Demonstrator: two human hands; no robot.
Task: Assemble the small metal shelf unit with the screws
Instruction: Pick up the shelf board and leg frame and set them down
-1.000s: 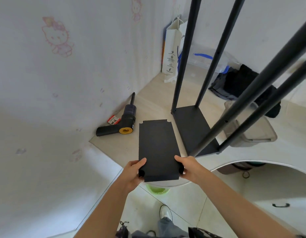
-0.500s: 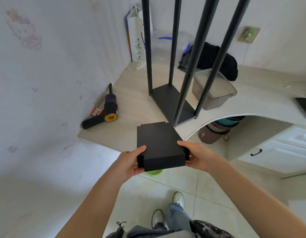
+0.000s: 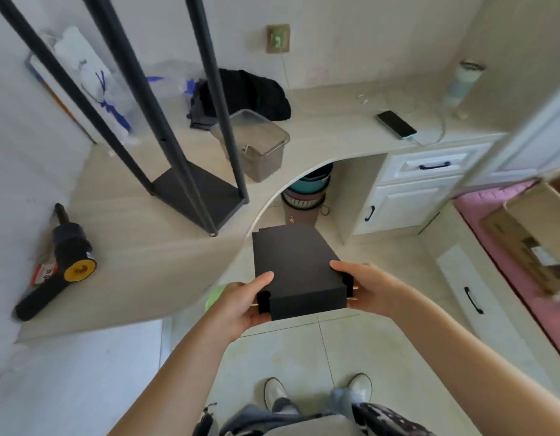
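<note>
shelf panel [image 3: 296, 262] — level, over floor | hands — left [image 3: 240, 305], right [image 3: 371, 289] gripping near corners

There is only the one view, from a wide-angle camera on the person's head, looking forward and steeply down past both forearms to the shoes [image 3: 318, 393] on the tiled floor [image 3: 303, 350]. It sits close above the hands [image 3: 307, 294], with the curved desk [image 3: 146, 247] to the left and ahead. The wide lens bends the walls and desk edge, and nothing here overlaps with another view.
</note>
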